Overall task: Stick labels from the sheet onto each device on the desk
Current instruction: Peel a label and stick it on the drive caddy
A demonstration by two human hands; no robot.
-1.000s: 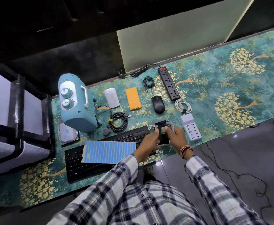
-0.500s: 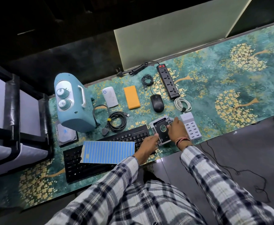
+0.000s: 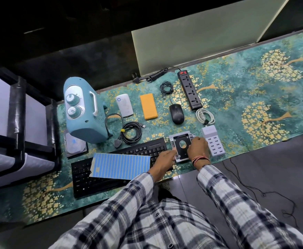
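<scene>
A silver and black drive caddy lies flat on the desk between the black keyboard and a white multi-port USB charger. My right hand curls over the caddy's right edge and grips it. My left hand rests at the keyboard's right end, its fingertips touching the caddy's lower left corner. The blue striped label sheet lies on the keyboard's left half. Whether a label sits on the caddy I cannot tell.
Further back lie a teal heater with two knobs, a hard drive, a coiled black cable, a white oval device, an orange power bank, a black mouse, a power strip and a white cable.
The caddy, held up in both hands a second ago, now lies flat on the desk. My right hand moved to its right edge and my left hand dropped to its lower left corner.
</scene>
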